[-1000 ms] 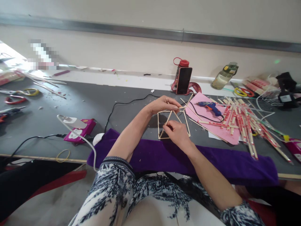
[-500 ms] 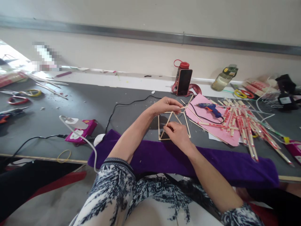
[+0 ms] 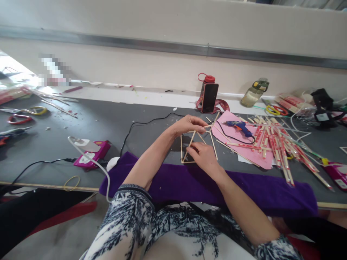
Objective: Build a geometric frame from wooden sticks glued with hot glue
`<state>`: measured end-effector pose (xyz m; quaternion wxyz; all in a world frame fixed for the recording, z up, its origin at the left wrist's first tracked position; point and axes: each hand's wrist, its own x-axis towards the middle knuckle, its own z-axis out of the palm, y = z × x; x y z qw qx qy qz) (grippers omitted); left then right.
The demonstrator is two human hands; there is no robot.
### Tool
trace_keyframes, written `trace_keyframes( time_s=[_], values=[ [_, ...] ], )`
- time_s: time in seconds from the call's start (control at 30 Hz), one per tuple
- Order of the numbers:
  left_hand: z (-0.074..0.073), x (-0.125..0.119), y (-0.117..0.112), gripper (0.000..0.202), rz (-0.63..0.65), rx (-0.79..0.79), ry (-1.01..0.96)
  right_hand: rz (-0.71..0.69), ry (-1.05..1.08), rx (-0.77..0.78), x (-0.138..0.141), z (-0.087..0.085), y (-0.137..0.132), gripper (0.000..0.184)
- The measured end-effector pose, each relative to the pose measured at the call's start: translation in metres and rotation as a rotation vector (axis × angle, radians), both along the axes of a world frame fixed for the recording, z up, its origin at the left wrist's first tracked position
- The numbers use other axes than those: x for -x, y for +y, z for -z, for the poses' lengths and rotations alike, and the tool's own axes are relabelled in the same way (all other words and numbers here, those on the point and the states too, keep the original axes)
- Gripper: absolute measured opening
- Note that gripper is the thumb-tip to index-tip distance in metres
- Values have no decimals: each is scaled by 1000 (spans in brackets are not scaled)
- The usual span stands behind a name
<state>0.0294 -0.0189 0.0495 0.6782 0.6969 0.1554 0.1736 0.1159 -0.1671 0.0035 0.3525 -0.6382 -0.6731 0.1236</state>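
- Two bare hands at one pale wooden stick frame (image 3: pixel 181 148), four-sided at the base, directly under and between them on the dark grey tabletop (image 3: pixel 151 144).
- Left hand (image 3: pixel 188 124): on the far side, fingertips narrow, pinching the end of a thin pale stick (image 3: pixel 208 126); exact grip partly hidden.
- Right hand (image 3: pixel 202 155): nearer the body, thumb and forefinger narrow on a slanted pale wooden stick (image 3: pixel 193 135).
- Done, as judged: base outline looks laid out, though the right hand covers part of the near side; two slanted sticks meet in a point just below the left hand.
- Left, as judged: the structure looks partial, the sticks at the fingers apparently not yet fixed. Cannot tell which joints are glued.
- Right of both hands: blue glue gun with an orange trigger (image 3: pixel 242 128), out of the grip, lying on a pink flat sheet (image 3: pixel 267 161).
- Farther right: pile of pale sticks in clear, red-printed wrappers (image 3: pixel 279 153), plenty unused.
- Between the hands and the body: folded purple cloth (image 3: pixel 173 180), just beside the frame's near edge.
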Motion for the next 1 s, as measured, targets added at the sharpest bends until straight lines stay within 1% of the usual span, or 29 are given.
trace_keyframes(
  time_s=[0.17, 0.27, 0.33, 0.4, 0.5, 0.6, 0.7, 0.8, 0.9, 1.0],
  values=[
    [1, 0, 1, 26, 8, -16, 8, 24, 33, -34, -7, -10, -9, 16],
    [1, 0, 1, 27, 5, -20, 10, 34, 47, -88, -20, -16, -16, 17],
    [1, 0, 1, 27, 6, -14, 8, 53, 48, -122, -32, -18, -21, 18],
    [2, 0, 1, 27, 9, -10, 2, 88, 36, -131, -46, -16, -24, 18],
    [3, 0, 1, 27, 16, -19, -8, 157, 13, -105, -66, -8, -25, 18],
    [2, 0, 0, 27, 16, -24, -9, 201, -39, -86, -77, -3, -20, 20],
    [2, 0, 0, 27, 10, -24, 1, 206, -143, -94, -76, -4, -8, 23],
    [3, 0, 1, 27, 22, -23, -5, 174, -210, -107, -67, -7, 5, 24],
    [3, 1, 2, 28, 47, -8, -12, 166, -221, -89, -58, -9, 15, 20],
    [3, 2, 2, 27, 37, -5, -12, 170, -199, -84, -53, -10, 19, 14]
  ],
)
